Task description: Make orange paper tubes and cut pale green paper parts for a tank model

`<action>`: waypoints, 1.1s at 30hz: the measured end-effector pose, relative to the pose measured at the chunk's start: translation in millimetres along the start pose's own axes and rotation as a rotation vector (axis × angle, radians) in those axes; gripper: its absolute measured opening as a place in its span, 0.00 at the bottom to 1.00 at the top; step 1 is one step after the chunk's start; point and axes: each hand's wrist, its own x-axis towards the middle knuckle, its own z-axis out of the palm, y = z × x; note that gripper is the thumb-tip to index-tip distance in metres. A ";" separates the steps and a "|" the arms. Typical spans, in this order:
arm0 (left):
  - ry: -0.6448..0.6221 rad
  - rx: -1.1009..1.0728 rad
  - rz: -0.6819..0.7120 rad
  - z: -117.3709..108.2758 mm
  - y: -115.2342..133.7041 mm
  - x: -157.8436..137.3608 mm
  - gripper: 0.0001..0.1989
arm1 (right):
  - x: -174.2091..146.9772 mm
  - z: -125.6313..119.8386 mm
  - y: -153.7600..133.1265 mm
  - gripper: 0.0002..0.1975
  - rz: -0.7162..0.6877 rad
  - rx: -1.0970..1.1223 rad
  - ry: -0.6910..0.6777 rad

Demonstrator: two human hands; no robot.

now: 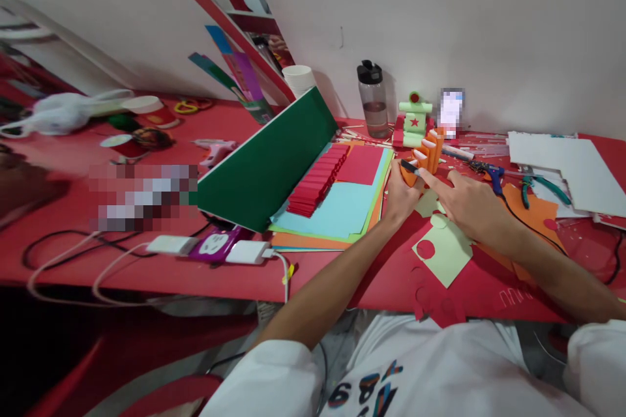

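My left hand [403,194] is closed around the near end of a folded orange paper strip [432,151], which stands up in loops with pale inner sides. My right hand [467,205] comes in from the right, its index finger stretched toward the left fingertips. A small dark, narrow piece [409,167] lies at that fingertip; what it is I cannot make out. The other right fingers are bent, and whatever they grip is hidden. Below my hands lies a pale green paper sheet [447,260] with a red paper circle [426,249].
A green board [268,163] leans beside stacked coloured paper [337,208] and pleated red paper [317,182]. Behind stand a water bottle [374,101], a green paper model [415,120] and a phone [450,111]. To the right are a blue glue gun [495,176], pliers [542,189] and white board [567,163].
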 end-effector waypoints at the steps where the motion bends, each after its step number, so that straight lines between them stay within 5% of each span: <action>1: 0.006 0.003 -0.005 -0.1 0.9 0.0 0.18 | -0.1 0.3 2.3 0.36 0.011 -0.005 0.005; 17: -0.004 -0.003 -0.020 3.0 2.6 -1.1 0.17 | -7.7 0.1 7.8 0.37 -0.058 0.078 0.070; 23: -0.024 0.025 0.003 3.3 6.2 -1.6 0.16 | -10.8 -2.6 1.0 0.36 0.025 0.066 -0.020; 33: -0.039 0.051 -0.039 3.9 10.6 -1.3 0.15 | -9.6 -46.2 -14.6 0.33 0.089 -0.094 -0.305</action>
